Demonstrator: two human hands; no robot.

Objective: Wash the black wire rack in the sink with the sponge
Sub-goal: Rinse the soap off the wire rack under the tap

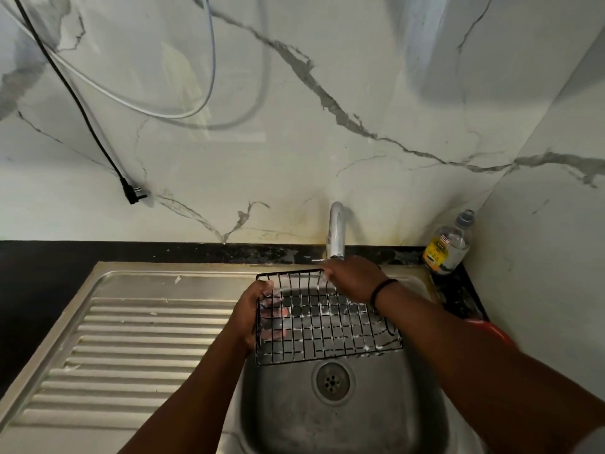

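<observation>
Two hands on soapy wire rack (327,319) over sink (343,421): left hand (253,314) grip clutching it, right hand (352,276) grip unclear.

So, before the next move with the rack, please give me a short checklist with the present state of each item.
1. Left hand grips the left edge of the wire rack: ok.
2. Rack held over the sink basin: ok.
3. Right hand at the rack's far edge, below the tap: ok.
4. Sponge in the right hand: cannot tell.
5. Water running: cannot tell.
6. Drain uncovered: ok.
</observation>
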